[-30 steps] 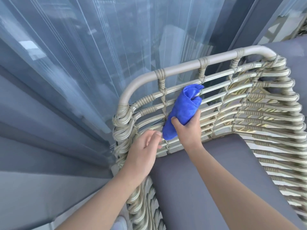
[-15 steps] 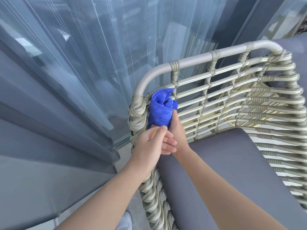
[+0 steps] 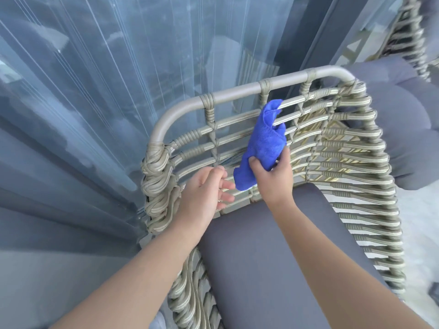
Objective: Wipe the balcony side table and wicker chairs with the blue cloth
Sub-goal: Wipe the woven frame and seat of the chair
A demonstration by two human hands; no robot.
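Wiping the wicker backrest, cloth in my right hand

Gripping the blue cloth [image 3: 262, 148] in my right hand [image 3: 273, 179], thumb and fingers curled around its bunched middle, I press it against the woven slats of the wicker chair [image 3: 337, 148] at the centre of the frame. The cloth's top end reaches up just under the grey top rail [image 3: 237, 93], and its lower end hangs below my thumb. My left hand [image 3: 204, 193] hovers just left of the cloth, fingers loosely spread and relaxed, holding nothing, close to the slats. The grey seat cushion [image 3: 273, 245] fills the lower middle of the frame beneath both forearms. Sheer curtains [image 3: 95, 91] hang across the upper left. A second wicker chair [image 3: 408, 32] with grey cushions sits at the upper right.
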